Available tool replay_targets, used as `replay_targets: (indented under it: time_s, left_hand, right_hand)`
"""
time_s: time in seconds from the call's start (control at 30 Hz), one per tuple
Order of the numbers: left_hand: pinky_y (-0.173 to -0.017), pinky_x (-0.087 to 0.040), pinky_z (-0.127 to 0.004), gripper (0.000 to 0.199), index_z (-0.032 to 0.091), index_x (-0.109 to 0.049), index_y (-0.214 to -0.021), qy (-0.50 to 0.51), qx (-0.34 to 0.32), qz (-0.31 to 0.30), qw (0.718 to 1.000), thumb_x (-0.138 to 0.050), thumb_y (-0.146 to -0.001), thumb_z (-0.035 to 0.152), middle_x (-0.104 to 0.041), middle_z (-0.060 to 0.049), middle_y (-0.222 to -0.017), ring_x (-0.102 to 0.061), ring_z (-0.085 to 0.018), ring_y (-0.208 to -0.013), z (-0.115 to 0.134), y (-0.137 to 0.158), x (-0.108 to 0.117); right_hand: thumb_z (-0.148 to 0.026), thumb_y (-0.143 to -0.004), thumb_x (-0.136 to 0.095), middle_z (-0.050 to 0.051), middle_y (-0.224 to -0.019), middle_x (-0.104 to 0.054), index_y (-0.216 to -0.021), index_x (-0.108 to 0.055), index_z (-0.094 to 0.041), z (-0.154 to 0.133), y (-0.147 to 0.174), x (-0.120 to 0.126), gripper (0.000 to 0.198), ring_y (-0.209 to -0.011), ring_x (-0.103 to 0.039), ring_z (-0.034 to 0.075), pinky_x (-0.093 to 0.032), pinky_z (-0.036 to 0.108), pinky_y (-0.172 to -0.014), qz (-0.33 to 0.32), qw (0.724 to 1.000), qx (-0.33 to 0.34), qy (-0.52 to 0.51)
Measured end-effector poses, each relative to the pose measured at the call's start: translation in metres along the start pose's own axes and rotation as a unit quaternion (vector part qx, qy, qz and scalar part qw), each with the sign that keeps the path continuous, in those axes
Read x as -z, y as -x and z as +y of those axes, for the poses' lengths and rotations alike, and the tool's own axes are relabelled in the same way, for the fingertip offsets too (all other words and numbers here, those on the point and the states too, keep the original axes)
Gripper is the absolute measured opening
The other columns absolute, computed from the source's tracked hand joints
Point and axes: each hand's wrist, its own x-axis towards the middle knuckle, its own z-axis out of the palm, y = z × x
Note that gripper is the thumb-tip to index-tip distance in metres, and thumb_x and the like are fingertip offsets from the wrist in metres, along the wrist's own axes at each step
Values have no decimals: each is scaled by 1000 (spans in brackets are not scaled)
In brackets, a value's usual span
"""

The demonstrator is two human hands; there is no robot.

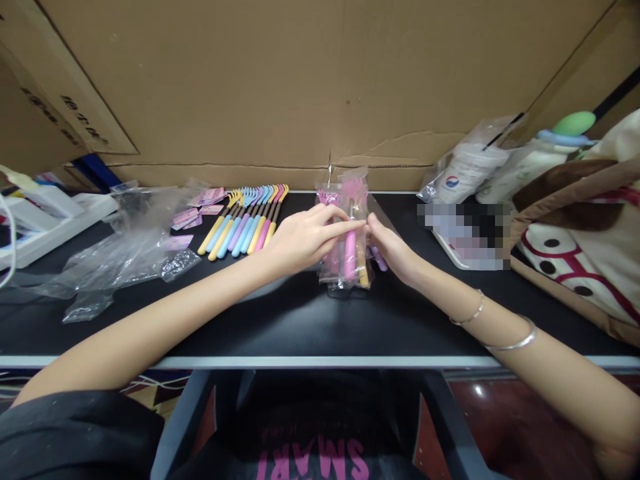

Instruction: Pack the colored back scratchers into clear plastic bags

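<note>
A small pile of back scratchers in clear plastic bags lies on the black table in front of me. On top is a bagged back scratcher [349, 253] with a pink handle; pink and yellow handles show beside it. My left hand [313, 233] reaches over the pile from the left, its fingers stretched across the top bag. Against the pile's right side rests my right hand [395, 250], fingers extended, with fingertips near the left hand's. A purple handle [379, 259] peeks out beside the right hand. What lies beneath my palms is hidden.
Several unbagged back scratchers [245, 230] lie in a row at left, beside pink cards [187, 217] and empty plastic bags [135, 233]. A power strip [60, 220] sits far left. A cup [467, 173], a bottle [555, 150] and a cloth bag [585, 233] stand right. Cardboard [300, 80] walls the back.
</note>
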Motion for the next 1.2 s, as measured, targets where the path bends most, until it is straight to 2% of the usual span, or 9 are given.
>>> replay_targets:
  time_s: [0.13, 0.3, 0.43, 0.57, 0.67, 0.8, 0.93, 1.03, 1.2]
  left_hand:
    - [-83, -50, -27, 34, 18, -60, -127, 6, -14, 24, 1000, -42, -97, 18, -68, -5, -114, -57, -16, -98, -1, 1, -2]
    - [-90, -49, -30, 30, 18, -61, -122, 16, -27, 58, 998, -47, -96, 20, -70, -4, -113, -56, -17, -104, -7, 4, -7]
    - [-96, -45, -34, 33, 20, -59, -126, -49, -70, 82, 993, -49, -95, 20, -69, -2, -119, -56, -20, -115, -9, 6, -8]
    - [-87, -46, -31, 24, 22, -65, -116, -123, -103, 140, 977, -53, -95, 23, -73, 2, -108, -60, -19, -107, -9, 5, -8]
    - [-77, -46, -29, 18, 23, -70, -100, -153, -115, 167, 967, -53, -96, 27, -75, 3, -95, -64, -17, -98, -9, 3, -7]
    - [-71, -44, -27, 24, 23, -71, -93, -165, -111, 132, 971, -48, -99, 26, -75, 2, -92, -65, -16, -95, -11, 2, -6]
    - [-72, -45, -28, 29, 24, -71, -98, -128, -85, 97, 983, -42, -101, 26, -74, -1, -95, -64, -16, -97, -15, -2, -8]
    - [-73, -46, -28, 30, 23, -71, -100, -117, -76, 90, 986, -41, -101, 26, -74, -2, -95, -64, -16, -98, -18, -10, -14]
    - [-72, -46, -27, 29, 23, -71, -101, -116, -73, 45, 990, -41, -101, 25, -74, -2, -94, -63, -17, -96, -19, -18, -27]
  right_hand:
    - [-66, -75, -60, -2, -58, -46, -69, -59, -19, -5, 2, 0, 47, -46, -35, 9, -17, 25, -35, -5, 998, -37, -42]
    - [-48, -76, -60, -2, -60, -45, -71, -61, -18, -7, 3, -1, 31, -50, -37, 10, -20, 24, -36, 4, 997, -57, -48]
    - [-42, -76, -57, -2, -58, -45, -68, -58, -19, -9, 3, -2, 24, -52, -40, 12, -25, 24, -39, 19, 997, -58, -53]
    - [-38, -80, -52, 1, -61, -53, -69, -61, -20, -10, 1, -3, 23, -68, -53, 18, -45, 29, -63, -33, 999, 9, -39]
    - [-39, -81, -48, 4, -78, -63, -75, -65, -20, -6, -2, -3, 26, -87, -56, 23, -43, 38, -85, -67, 994, 80, 38]
    - [-46, -85, -46, 6, -79, -59, -85, -69, -20, -1, -3, 1, 35, -89, -53, 26, -37, 45, -91, -26, 972, 111, 203]
    - [-44, -91, -41, 5, -77, -59, -89, -70, -19, -2, -4, 7, 38, -85, -52, 24, -38, 41, -86, -5, 957, 131, 259]
    - [-40, -92, -40, 5, -74, -60, -83, -67, -19, -2, -7, 13, 35, -83, -51, 23, -38, 39, -82, 12, 948, 145, 283]
    - [-38, -92, -41, 4, -64, -58, -66, -56, -20, 3, -13, 20, 35, -81, -49, 23, -33, 38, -78, 30, 923, 126, 361]
